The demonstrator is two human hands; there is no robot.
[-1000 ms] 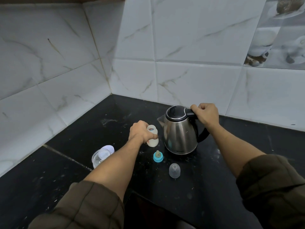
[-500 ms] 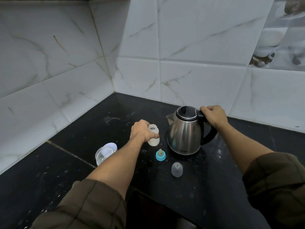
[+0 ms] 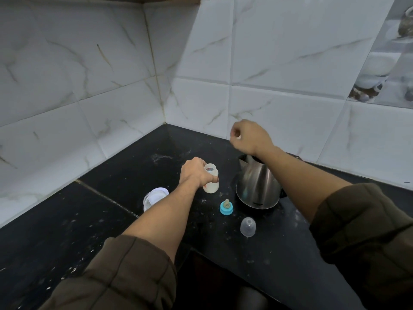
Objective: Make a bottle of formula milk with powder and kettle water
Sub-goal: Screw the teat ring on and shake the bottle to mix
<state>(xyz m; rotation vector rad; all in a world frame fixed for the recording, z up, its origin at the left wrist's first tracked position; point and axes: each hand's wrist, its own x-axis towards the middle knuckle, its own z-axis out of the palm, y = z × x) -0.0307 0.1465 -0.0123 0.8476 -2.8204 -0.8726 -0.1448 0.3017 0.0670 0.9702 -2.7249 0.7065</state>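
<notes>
Mid-frame on the black counter (image 3: 111, 220), the left hand (image 3: 193, 173) is wrapped around the open baby bottle (image 3: 211, 181), standing upright. Right hand (image 3: 249, 138) hangs loosely curled, holding nothing, above the steel kettle (image 3: 257, 186). Blue teat ring (image 3: 226, 207) and clear cap (image 3: 247, 226) sit below.

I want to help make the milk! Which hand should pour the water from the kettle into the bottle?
Probably the right hand. It is raised just above the kettle, on the kettle's side. The left hand is busy gripping the open bottle upright on the counter, keeping it steady for pouring.
</notes>
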